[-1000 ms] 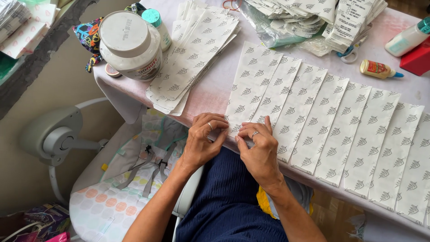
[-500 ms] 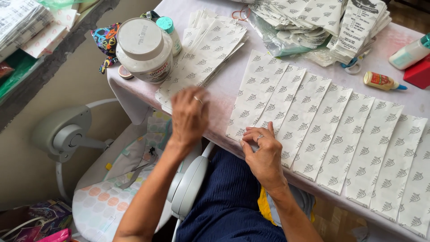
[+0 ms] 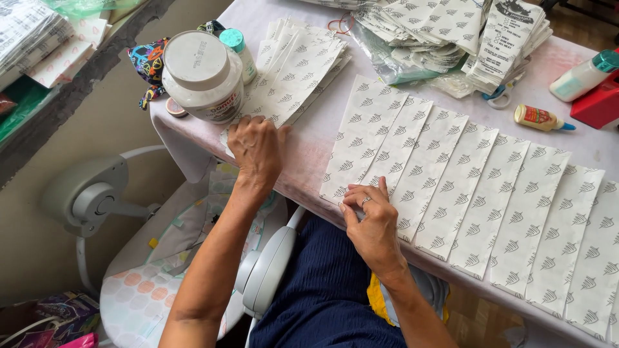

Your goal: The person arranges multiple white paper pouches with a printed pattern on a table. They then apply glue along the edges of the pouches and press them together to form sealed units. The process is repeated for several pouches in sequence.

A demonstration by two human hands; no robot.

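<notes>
The left hand [image 3: 256, 149] lies palm down, fingers loosely spread, on the near end of a loose stack of white paper bags [image 3: 293, 71] printed with small grey leaf marks; it grips nothing, only presses on the lowest sheets at the surface's edge. At 11 o'clock from this hand, just beside it, stands a big white jar [image 3: 201, 76] with a broad lid, and behind the jar a small bottle with a teal cap [image 3: 237, 50]. The right hand [image 3: 372, 219] rests flat at the near edge of the pink-covered surface [image 3: 309, 145], fingers extended together on the bottom corner of the first bag in a long overlapping row of bags [image 3: 477, 187], which runs from this hand toward 3 o'clock. It holds nothing closed in its fingers; a ring shows on one of them. The two hands are well apart. At 1 o'clock from the right hand lie a small glue bottle [image 3: 540, 118] and, further back, more bundled bags [image 3: 451, 32]. Below the surface at 8 o'clock stands a grey fan [image 3: 87, 196].
</notes>
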